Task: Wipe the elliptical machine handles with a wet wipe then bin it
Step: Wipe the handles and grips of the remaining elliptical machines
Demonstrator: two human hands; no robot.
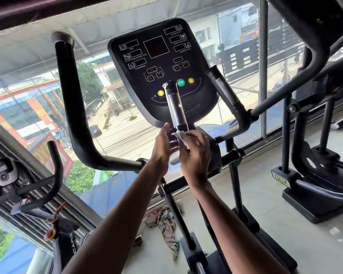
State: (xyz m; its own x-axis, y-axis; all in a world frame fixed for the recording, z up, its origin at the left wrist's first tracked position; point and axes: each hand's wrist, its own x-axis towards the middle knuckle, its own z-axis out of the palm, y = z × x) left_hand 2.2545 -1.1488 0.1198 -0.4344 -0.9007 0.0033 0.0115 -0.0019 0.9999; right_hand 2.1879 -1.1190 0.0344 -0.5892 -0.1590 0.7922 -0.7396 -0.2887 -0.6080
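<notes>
The right hand (196, 153) is clamped on a crumpled white wipe (181, 136), with its fingers curled. It presses the wipe against the foot of a short upright handle (174, 103) of the elliptical. The left hand (162, 143) meets the same handle from the other side, thumb up. Its fingers are blurred, so it is unclear whether they grip the bar or only steady it.

The handle rises in front of the lower edge of the console (162, 62). A second short handle (226, 93) stands by the console's right edge. A long curved handle (71, 95) rises well off its left edge. A rag (166, 222) lies on the floor (315, 244) beside the machine's base. No bin is in view.

The step in hand looks like wiping the near short handle at its base. The next move probably calls for drawing the wipe up over the grip to the cap. After that it would go to the other handles, with binning last.
</notes>
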